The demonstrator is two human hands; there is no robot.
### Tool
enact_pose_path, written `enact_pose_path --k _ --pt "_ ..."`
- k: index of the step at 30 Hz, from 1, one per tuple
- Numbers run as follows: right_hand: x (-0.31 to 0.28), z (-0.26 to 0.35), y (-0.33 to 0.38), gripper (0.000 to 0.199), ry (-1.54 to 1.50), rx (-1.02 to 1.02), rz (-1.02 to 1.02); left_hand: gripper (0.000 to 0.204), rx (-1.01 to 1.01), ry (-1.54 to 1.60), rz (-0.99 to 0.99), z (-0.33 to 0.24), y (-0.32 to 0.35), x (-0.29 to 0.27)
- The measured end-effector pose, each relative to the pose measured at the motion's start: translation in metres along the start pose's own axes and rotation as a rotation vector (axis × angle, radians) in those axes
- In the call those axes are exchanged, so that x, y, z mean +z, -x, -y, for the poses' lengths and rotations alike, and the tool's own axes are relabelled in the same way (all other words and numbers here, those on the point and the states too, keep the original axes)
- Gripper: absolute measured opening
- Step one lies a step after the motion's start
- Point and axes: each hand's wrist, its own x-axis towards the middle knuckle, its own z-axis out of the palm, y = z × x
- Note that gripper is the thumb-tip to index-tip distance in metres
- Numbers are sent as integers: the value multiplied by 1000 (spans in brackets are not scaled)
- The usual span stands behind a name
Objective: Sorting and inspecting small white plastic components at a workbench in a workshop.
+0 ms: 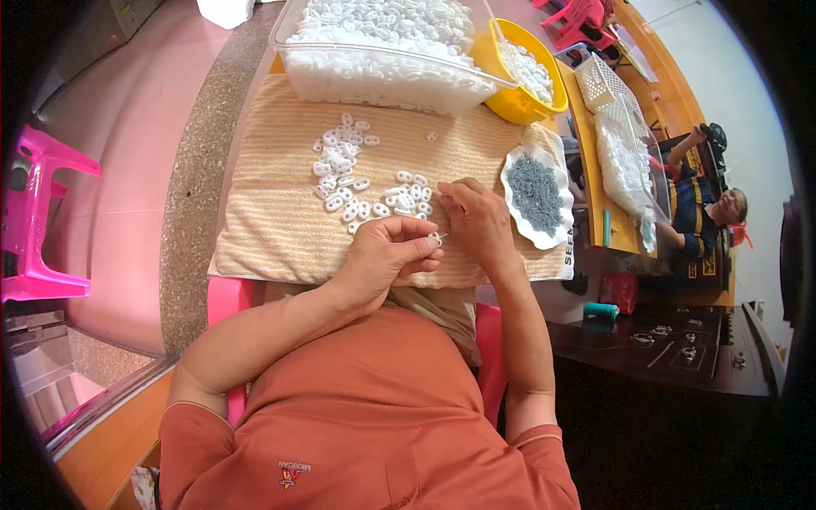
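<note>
My left hand (387,259) pinches a small white plastic piece (436,240) between thumb and fingertips, just above the near side of the striped towel (280,204). My right hand (480,223) is curled close beside it, palm down. Its fingertips bend inward by a small cluster of white oval two-hole plastic pieces (408,194); whatever they may hold is hidden. A looser pile of the same pieces (340,157) lies farther to the left. To the right of my right hand stands a scalloped white dish (515,223) full of tiny grey parts (535,191).
At the towel's far edge stand a clear plastic tub (382,49) heaped with white pieces and a yellow basin (518,109). On the right, a person (701,208) sits by another table with a white basket (599,85). A pink stool (42,212) stands left.
</note>
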Motion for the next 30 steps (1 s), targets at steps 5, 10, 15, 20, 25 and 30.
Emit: enact_pose_path --k 5,10,15,20,25,30 --pt "3 -1 2 15 25 -25 -19 20 -3 1 1 0 0 0" --pt "-2 5 2 12 106 -47 2 19 13 4 -5 1 0 0" --pt "-8 4 4 16 30 -53 16 19 20 20 1 2 -1 -1" --pt "-28 11 0 19 39 -21 108 19 16 18 3 -1 1 0" --pt "-29 11 -2 16 70 -33 149 18 19 14 -4 1 -1 0" --pt "-20 4 -4 15 45 -14 133 18 -7 -3 -5 -1 1 0"
